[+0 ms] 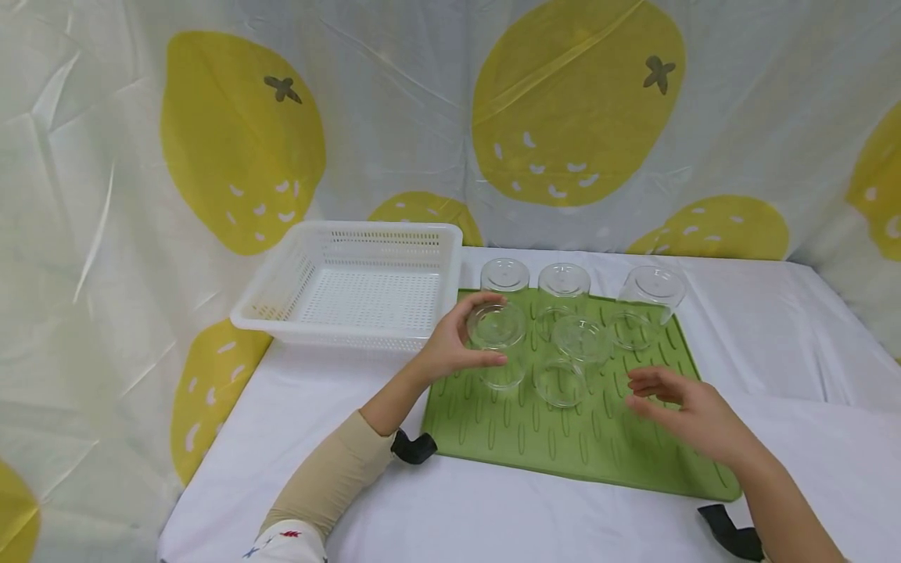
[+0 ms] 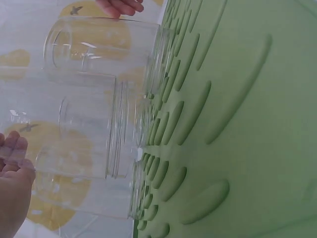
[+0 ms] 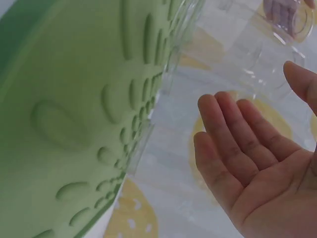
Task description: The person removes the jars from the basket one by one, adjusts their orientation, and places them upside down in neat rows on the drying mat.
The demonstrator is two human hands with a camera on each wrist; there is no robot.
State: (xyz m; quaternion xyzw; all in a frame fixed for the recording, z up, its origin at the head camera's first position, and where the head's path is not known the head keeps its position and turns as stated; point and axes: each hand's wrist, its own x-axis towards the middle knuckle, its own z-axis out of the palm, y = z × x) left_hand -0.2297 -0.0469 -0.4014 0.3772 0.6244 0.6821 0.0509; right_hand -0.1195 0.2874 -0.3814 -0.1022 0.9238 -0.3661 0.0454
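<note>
In the head view my left hand [image 1: 454, 340] holds a clear glass jar [image 1: 497, 324], upside down, thumb on the near side and fingers on the far side. The left wrist view shows this jar [image 2: 89, 129] with its threaded rim raised a little off the green mat [image 2: 267, 129]. My right hand [image 1: 693, 410] hovers over the mat's right part, holding nothing; its fingers [image 3: 230, 134] are loosely bent in the right wrist view. Between the hands another upturned glass jar [image 1: 583, 340] stands on the mat.
Upturned jars stand along the mat's back edge: a left jar [image 1: 504, 274], a middle jar [image 1: 563, 280] and a right jar [image 1: 651, 288]. A white plastic basket [image 1: 352, 338] sits at the left. Behind hangs a lemon-print curtain [image 1: 394, 117].
</note>
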